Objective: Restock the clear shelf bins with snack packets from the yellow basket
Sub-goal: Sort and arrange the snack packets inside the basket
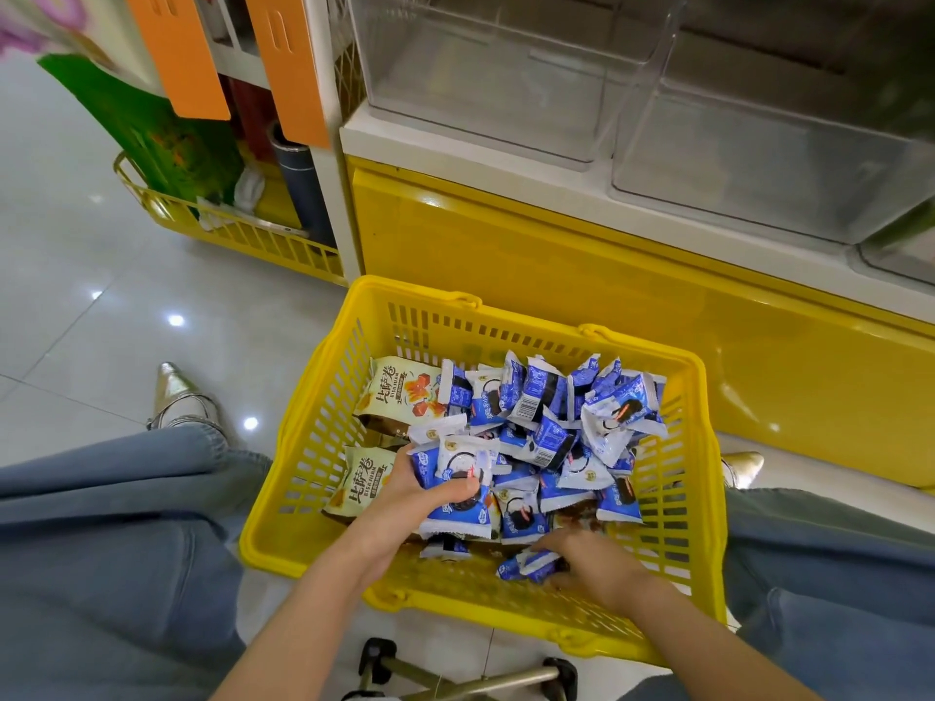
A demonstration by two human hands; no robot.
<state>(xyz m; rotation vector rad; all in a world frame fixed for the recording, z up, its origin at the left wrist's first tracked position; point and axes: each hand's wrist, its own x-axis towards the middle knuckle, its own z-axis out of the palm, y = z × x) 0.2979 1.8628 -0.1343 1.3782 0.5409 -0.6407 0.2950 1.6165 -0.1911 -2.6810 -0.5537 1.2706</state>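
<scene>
1. Head view looks down on my two hands inside the yellow basket (273, 548), which sits on the floor between my knees.
2. My left hand (399, 493) is clenched round a bunch of blue-and-white packets (458, 470), thumb across the front, lifted a little above the pile.
3. My right hand (594, 561) is low at the near wall and pinches a single blue packet (531, 566) in curled fingers.
4. Just beyond both grips lies the heap (571, 422) of matching blue packets. To the left of my left grip, touching the basket's side wall, lie two beige packets (399, 392).
5. Well beyond and above my hands stand the clear bins (485, 78) on the shelf, the nearer one almost straight ahead of my left grip, another (759, 159) off to the right. I see nothing inside either.
6. My judgement: I am gathering a handful, and restocking has barely begun. No packet shows in a bin, and nearly the whole basket is left to move.
</scene>
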